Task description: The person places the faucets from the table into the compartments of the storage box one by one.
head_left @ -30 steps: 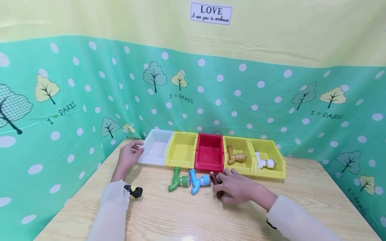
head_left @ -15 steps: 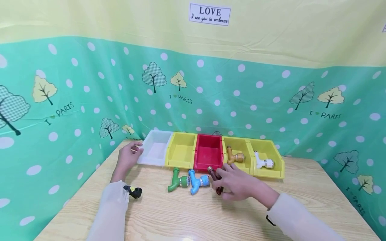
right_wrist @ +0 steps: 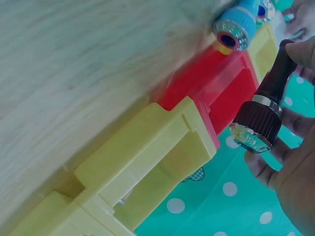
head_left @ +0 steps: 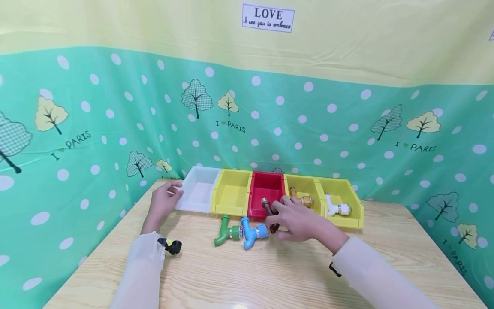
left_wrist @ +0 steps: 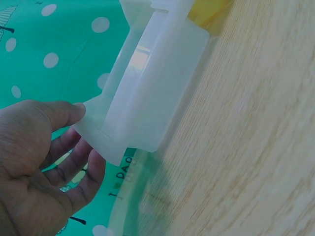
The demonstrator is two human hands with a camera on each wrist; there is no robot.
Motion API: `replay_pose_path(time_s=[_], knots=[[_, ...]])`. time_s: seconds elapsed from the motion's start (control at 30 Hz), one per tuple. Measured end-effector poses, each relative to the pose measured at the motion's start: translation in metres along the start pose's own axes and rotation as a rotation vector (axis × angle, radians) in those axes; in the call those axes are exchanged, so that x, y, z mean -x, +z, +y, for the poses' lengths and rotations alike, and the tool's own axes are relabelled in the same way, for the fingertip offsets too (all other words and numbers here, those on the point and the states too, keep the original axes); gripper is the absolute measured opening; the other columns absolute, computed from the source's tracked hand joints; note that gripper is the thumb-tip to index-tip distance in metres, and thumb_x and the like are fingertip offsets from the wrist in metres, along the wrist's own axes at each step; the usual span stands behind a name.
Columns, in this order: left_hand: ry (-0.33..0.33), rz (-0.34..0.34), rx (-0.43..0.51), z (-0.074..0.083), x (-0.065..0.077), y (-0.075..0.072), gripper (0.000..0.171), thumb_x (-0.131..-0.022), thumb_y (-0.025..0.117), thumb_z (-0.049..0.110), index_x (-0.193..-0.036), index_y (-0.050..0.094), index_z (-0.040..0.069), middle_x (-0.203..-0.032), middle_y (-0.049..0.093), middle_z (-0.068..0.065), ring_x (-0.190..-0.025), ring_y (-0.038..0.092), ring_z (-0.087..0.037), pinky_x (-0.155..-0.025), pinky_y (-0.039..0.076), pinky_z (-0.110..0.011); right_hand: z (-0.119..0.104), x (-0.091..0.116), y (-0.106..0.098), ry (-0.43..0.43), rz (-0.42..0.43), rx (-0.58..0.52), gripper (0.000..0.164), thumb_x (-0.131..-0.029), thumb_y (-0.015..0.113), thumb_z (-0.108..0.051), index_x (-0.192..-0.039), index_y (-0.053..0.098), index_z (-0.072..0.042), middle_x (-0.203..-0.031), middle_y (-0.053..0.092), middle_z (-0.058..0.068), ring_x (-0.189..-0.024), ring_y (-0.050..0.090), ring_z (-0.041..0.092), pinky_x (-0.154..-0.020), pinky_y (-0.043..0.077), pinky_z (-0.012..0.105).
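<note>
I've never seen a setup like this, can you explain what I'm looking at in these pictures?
There's no robot here, just a person working with two bare hands. The wide pictures come from a camera worn on the head; the other two come from one camera on each wrist, looking at that hand's work. On the wooden table stands a row of five coloured bins. A green tap and a blue tap lie in front of it; an orange tap and a white tap lie in the two yellow bins on the right. The left hand holds the edge of the white bin at the left end, and the right hand holds a dark red tap.
</note>
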State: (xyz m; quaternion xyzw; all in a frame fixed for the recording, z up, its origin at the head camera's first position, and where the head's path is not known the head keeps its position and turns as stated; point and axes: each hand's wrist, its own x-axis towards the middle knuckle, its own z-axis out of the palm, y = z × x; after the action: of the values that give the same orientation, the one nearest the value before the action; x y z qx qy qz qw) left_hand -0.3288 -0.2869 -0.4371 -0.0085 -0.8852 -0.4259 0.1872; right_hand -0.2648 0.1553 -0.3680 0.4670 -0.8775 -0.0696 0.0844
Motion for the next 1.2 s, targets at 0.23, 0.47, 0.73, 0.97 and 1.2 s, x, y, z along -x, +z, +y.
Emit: replay_pose_path(time_s=[0.23,0.47,0.73,0.97,1.2], knots=[[-0.001,0.0,-0.004,0.0,0.0,0.0,0.027,-0.104,0.062,0.017,-0.127,0.064,0.004,-0.109,0.065,-0.02,-0.1,0.064,-0.036,-0.089,0.054,-0.049,0.01,-0.016,-0.002,0.05,0.027,-0.025,0.028,-0.089,0.072,-0.033,-0.117,0.068,-0.035,-0.111,0.057,0.002,-0.102,0.047,0.022,-0.083,0.043,0.046],[-0.017,-0.002,-0.002,0.001,-0.001,0.0,0.027,-0.103,0.062,0.017,-0.127,0.064,0.005,-0.111,0.065,-0.02,-0.102,0.064,-0.036,-0.09,0.054,-0.049,0.021,-0.032,0.002,0.117,0.022,-0.055,0.028,-0.089,0.066,-0.029,-0.117,0.067,-0.035,-0.112,0.056,0.003,-0.101,0.045,0.023,-0.081,0.041,0.041],[-0.037,-0.007,0.004,0.0,-0.001,0.002,0.027,-0.104,0.062,0.018,-0.128,0.064,0.007,-0.109,0.063,-0.017,-0.1,0.062,-0.033,-0.087,0.054,-0.045,0.03,-0.052,0.009,0.17,-0.008,-0.078,0.032,-0.09,0.068,-0.03,-0.122,0.067,-0.033,-0.115,0.056,0.005,-0.104,0.046,0.027,-0.086,0.044,0.045],[-0.018,-0.002,0.002,-0.001,-0.001,0.002,0.026,-0.103,0.062,0.018,-0.127,0.065,0.006,-0.109,0.064,-0.018,-0.099,0.064,-0.035,-0.088,0.054,-0.047,0.037,-0.067,0.017,0.258,-0.058,-0.098,0.036,-0.09,0.069,-0.032,-0.126,0.066,-0.034,-0.118,0.056,0.005,-0.108,0.046,0.026,-0.09,0.044,0.046],[-0.028,-0.01,-0.002,0.001,-0.002,0.001,0.026,-0.104,0.062,0.018,-0.127,0.065,0.005,-0.111,0.065,-0.019,-0.102,0.064,-0.036,-0.09,0.054,-0.049,0.043,-0.076,0.025,0.31,-0.103,-0.096,0.036,-0.092,0.068,-0.033,-0.128,0.065,-0.035,-0.12,0.056,0.004,-0.109,0.045,0.025,-0.094,0.043,0.047]])
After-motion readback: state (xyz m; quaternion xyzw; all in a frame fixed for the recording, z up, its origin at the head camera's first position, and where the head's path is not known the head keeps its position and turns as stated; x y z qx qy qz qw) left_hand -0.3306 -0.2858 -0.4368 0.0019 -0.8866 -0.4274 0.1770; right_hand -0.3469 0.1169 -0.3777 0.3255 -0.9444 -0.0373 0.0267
